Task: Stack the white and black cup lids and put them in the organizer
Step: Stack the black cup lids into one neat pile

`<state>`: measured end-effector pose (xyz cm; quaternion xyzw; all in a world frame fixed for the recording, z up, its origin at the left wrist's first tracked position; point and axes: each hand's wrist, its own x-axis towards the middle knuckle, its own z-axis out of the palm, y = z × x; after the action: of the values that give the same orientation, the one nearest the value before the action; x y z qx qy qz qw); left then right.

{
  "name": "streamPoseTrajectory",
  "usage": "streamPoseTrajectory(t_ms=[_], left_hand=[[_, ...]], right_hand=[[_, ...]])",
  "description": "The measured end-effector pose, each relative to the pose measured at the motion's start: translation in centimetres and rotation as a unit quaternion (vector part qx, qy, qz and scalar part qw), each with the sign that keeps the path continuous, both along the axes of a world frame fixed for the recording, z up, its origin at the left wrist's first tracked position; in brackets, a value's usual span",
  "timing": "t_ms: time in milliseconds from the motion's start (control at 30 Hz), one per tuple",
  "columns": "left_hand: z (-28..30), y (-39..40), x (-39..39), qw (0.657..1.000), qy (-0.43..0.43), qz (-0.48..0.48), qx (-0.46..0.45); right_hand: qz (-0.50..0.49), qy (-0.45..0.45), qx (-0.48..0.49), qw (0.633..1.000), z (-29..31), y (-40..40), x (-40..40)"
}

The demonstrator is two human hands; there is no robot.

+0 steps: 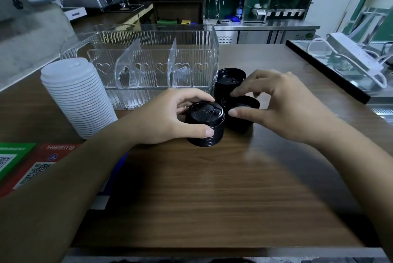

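Left hand (170,118) is curled round a short stack of black lids (205,124) standing upright mid-worktop (212,188), sip hole facing up. Right hand (282,109) pinches a second black stack (242,114) just beside it, tilted a bit; a third black stack (230,81) sits touching the clear organizer (148,60) at the far edge. Tall white lid stack (78,96) leans near the left edge. Loads of open wood toward the near edge.

both hands curled, forearms converging

the left hand (170,116) curls with thumb forward and fingers wrapped in a grip. the right hand (276,105) hovers arched, thumb and fingertips bent downward in a pinching pose. both bare forearms reach in from the lower corners.
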<state>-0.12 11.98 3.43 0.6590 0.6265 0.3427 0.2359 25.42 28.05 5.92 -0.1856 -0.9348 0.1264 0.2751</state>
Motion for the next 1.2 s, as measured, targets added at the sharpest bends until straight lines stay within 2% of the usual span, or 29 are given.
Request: streamPoseTrajectory(t_ms=[133,400,633,767,967,1033,1200], left_hand=[[-0.2,0.0,0.0,1.0,0.005,0.0,-0.006],[0.0,-0.2,0.4,1.0,0.021,0.001,-0.009],[0.1,-0.1,0.4,1.0,0.017,-0.004,-0.008],[0.1,-0.1,0.5,1.0,0.014,-0.003,-0.005],[0.2,-0.2,0.3,1.0,0.006,-0.008,-0.009],[0.4,-0.3,0.5,1.0,-0.007,0.004,0.009],[0.5,-0.3,1.1,0.988,-0.026,0.048,0.144]], right_hand=[[0.003,-0.048,0.037,0.998,-0.8,0.6,-0.1],[0.019,-0.04,0.025,0.999,-1.4,0.8,-0.4],[-0.003,-0.024,-0.047,0.999,-0.9,0.2,-0.6],[0.02,-0.013,-0.092,0.996,-0.5,-0.2,-0.3],[0.012,0.033,-0.085,0.996,-0.3,-0.2,-0.1],[0.013,0.064,-0.105,0.992,0.1,-0.2,0.1],[0.067,0.145,-0.223,0.962,0.4,-0.6,-0.2]])
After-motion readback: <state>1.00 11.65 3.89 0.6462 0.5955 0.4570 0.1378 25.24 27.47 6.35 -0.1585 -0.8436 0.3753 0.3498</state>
